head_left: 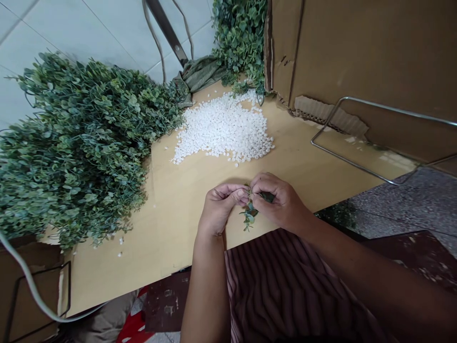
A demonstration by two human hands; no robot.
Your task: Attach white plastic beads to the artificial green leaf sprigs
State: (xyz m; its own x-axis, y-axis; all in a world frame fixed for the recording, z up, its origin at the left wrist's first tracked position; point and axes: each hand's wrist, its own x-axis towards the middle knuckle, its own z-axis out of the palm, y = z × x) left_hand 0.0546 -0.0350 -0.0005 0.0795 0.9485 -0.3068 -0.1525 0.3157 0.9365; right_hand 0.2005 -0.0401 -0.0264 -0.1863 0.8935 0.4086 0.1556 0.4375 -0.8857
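Near the front edge of the table, my two hands meet over a small sprig of artificial green leaves (pixel 249 214). My left hand (pixel 223 205) pinches it from the left with thumb and forefinger. From the other side, the fingers of my right hand (pixel 276 197) are closed on the same sprig, and some dark leaves show under that palm. Whether a small piece sits between the fingertips is hidden. Beyond my hands lies a spread pile of small white plastic pieces (pixel 224 126).
A large heap of artificial foliage (pixel 89 143) covers the table's left side. More foliage (pixel 241 43) stands at the back, beside a big cardboard box (pixel 364 57). A bent metal wire frame (pixel 360 166) juts in at right. A pale cable (pixel 24 276) curves at lower left.
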